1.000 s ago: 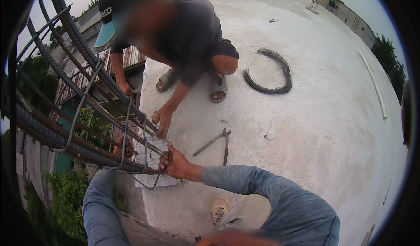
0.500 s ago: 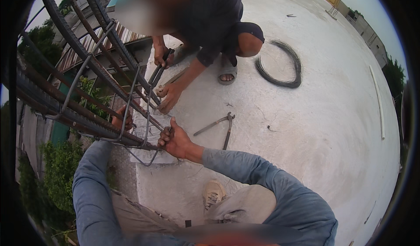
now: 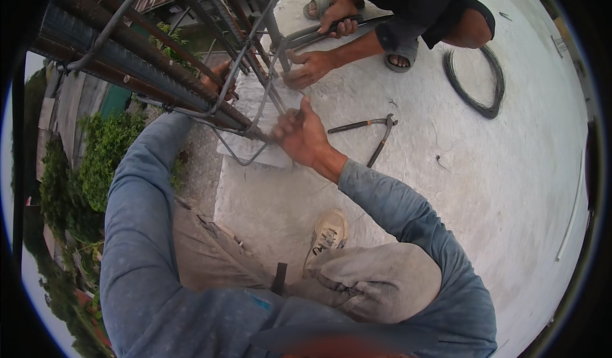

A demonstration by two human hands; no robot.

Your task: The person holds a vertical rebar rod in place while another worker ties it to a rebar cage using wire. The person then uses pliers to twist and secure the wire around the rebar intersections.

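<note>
A column cage of ribbed rebar (image 3: 153,65), ringed by bent steel stirrups (image 3: 260,106), leans in from the upper left. Behind its bars is my left hand (image 3: 217,78), partly hidden, fingers curled at the cage; what they hold is hidden. My right hand (image 3: 306,138) is at the cage's foot, fingers curled in and thumb raised; I cannot make out what is in them. Across from me, a co-worker's hand (image 3: 311,68) reaches to the bars, while the other (image 3: 338,19) grips a dark long-handled tool (image 3: 306,37) pointed at the cage.
End-cutting pincers (image 3: 389,123) lie spread on the concrete slab (image 3: 497,211), right of my right hand. A coil of thin wire (image 3: 499,90) lies farther right, beside the crouching co-worker. At left the slab's edge (image 3: 217,189) drops off toward bushes (image 3: 108,148) and roofs.
My view has shifted, so the cage, pincers and coil sit higher and farther right in the picture. Both my hands stay at the cage. The co-worker's tool now lies flatter.
</note>
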